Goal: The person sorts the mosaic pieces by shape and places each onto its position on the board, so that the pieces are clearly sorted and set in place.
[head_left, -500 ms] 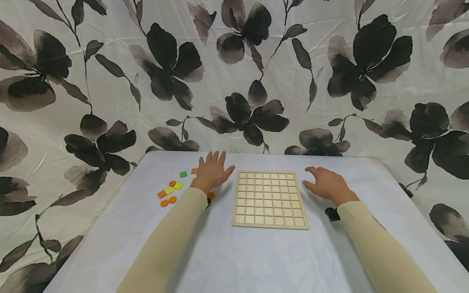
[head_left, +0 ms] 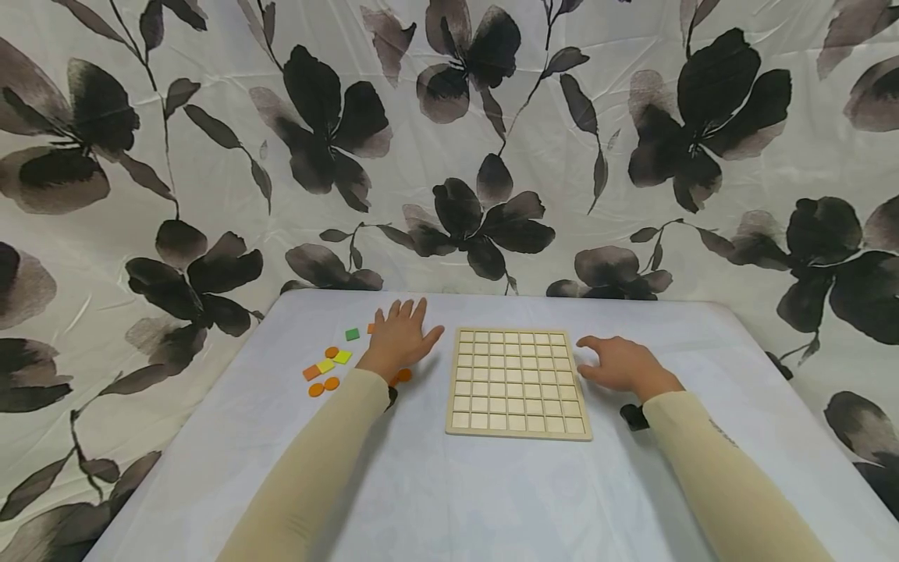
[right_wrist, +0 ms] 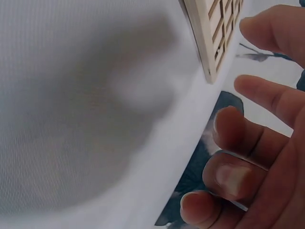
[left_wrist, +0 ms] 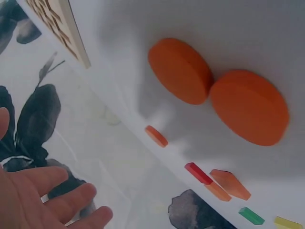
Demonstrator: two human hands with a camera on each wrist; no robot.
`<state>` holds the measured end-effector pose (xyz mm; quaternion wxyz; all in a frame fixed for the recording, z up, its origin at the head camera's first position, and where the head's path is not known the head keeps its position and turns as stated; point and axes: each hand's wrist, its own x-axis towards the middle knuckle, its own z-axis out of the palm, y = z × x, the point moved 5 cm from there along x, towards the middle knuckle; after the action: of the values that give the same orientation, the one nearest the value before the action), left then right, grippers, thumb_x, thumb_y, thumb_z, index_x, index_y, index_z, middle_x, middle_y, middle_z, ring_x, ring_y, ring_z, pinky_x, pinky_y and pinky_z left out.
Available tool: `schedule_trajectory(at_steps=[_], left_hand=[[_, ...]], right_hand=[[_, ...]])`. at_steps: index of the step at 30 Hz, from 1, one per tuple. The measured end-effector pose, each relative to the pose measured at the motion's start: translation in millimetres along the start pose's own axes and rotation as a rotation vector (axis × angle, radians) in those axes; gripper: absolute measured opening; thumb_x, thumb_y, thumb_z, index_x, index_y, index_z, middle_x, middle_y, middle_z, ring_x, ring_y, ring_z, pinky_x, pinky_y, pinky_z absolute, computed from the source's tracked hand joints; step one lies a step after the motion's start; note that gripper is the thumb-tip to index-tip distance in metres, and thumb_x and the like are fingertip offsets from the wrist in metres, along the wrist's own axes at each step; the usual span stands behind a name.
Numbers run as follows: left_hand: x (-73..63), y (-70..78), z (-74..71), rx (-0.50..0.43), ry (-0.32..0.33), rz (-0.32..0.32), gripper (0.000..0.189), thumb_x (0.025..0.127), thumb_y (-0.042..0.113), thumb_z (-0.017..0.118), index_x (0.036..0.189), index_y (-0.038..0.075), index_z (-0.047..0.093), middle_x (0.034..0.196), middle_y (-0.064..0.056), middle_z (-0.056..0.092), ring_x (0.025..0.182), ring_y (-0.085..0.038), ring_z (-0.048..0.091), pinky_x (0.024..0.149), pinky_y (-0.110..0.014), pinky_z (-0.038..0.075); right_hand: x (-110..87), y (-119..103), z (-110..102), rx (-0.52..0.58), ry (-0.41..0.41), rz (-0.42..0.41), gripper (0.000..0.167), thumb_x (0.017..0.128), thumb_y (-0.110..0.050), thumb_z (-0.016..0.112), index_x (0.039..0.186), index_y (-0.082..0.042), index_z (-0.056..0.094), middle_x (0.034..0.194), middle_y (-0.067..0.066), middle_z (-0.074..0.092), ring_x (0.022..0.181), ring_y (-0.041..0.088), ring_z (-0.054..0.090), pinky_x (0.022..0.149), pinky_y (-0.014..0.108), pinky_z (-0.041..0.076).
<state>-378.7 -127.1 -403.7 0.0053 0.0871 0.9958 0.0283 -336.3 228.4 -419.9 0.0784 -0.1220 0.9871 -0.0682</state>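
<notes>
A light wooden grid board [head_left: 518,436] lies flat on the white table, its cells bare. To its left my left hand [head_left: 399,343] hovers with fingers spread, holding nothing, above some of the small coloured pieces. Beneath that wrist are two orange discs [left_wrist: 178,71], touching each other in the left wrist view. A red piece [left_wrist: 198,173] lies farther off there, hidden by the hand in the head view. Beside the board's right edge is my right hand [head_left: 625,365], thumb and index finger extended apart, the other fingers loosely bent, nothing held.
Left of the left hand are several loose pieces: a green square [head_left: 352,334], yellow squares [head_left: 342,357], an orange square [head_left: 311,372] and orange discs [head_left: 316,389]. A floral cloth [head_left: 477,117] hangs behind the white table [head_left: 506,499].
Both hands have shifted slightly nearer to me; the left has also drifted a little left, the right slightly toward the board. The board and pieces stay where they were.
</notes>
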Motion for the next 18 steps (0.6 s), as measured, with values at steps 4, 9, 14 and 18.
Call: schedule_trajectory(at_steps=[4,9,14,18], left_hand=[[-1.9,-3.0,2.7,-0.015,-0.001,-0.006,0.078,0.097,0.064,0.030,0.155,0.014,0.020,0.158,-0.014,0.027,0.147,-0.037,0.020,0.116,-0.062,0.015],[-5.4,-6.2,7.1,-0.062,-0.006,0.007,0.075,0.098,0.061,0.030,0.155,0.013,0.022,0.156,-0.015,0.031,0.145,-0.038,0.025,0.115,-0.061,0.020],[-9.4,-9.6,8.8,-0.064,-0.021,0.028,0.073,0.099,0.058,0.029,0.154,0.011,0.024,0.155,-0.015,0.033,0.144,-0.037,0.029,0.115,-0.056,0.025],[-11.8,-12.8,8.8,-0.084,-0.046,0.042,0.071,0.100,0.054,0.031,0.153,0.008,0.025,0.154,-0.016,0.034,0.144,-0.037,0.029,0.117,-0.052,0.024]], right_hand=[[-0.2,-2,3,-0.002,-0.019,-0.011,0.055,0.089,-0.041,0.056,0.138,-0.015,0.051,0.118,0.015,0.067,0.106,0.032,0.063,0.084,0.053,0.050],[0.5,-5,8,0.001,-0.041,-0.010,0.056,0.088,-0.040,0.058,0.138,-0.016,0.051,0.119,0.015,0.067,0.109,0.033,0.062,0.087,0.054,0.049],[1.7,-5,13,-0.004,-0.065,-0.008,0.058,0.088,-0.041,0.059,0.139,-0.016,0.050,0.123,0.016,0.065,0.115,0.037,0.059,0.090,0.056,0.047],[2.3,-5,17,-0.008,-0.101,0.001,0.059,0.089,-0.042,0.059,0.141,-0.016,0.049,0.128,0.018,0.062,0.119,0.040,0.056,0.093,0.058,0.046]])
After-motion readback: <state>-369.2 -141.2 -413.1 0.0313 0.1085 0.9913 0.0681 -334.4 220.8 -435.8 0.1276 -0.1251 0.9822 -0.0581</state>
